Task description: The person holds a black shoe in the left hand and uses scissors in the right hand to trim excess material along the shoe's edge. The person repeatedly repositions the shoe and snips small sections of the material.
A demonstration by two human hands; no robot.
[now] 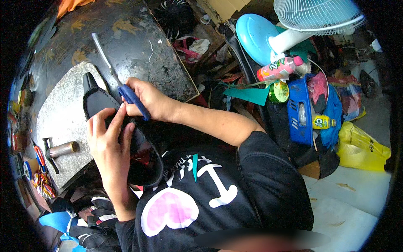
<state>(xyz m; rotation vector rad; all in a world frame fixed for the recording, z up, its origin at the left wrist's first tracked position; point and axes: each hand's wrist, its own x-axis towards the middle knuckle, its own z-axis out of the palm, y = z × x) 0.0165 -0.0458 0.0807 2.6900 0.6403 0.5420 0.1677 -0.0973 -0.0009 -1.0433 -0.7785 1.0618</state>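
My left hand [107, 136] is closed on a black shoe part [98, 103] with a notched, stitched-looking edge. Its thumb and fingers grip the near side. My right hand [147, 98] is closed round a blue-handled tool [134, 103] with a long pale blade pointing away to the far left; whether it is scissors or a knife I cannot make out. The fingertips of both hands meet at the shoe part's right edge. Under the shoe part's far end lies a grey stone-like slab [63, 109]. The part's near end rests against my black shirt, partly hidden by my left hand.
A hammer [61, 150] lies on the slab. Beyond is a dark, worn tabletop [138, 25]. Orange-handled scissors [39, 156] and coloured threads [43, 185] are at the left. To the right stand a fan [315, 17], a pink bottle [279, 68] and a blue basket [300, 111].
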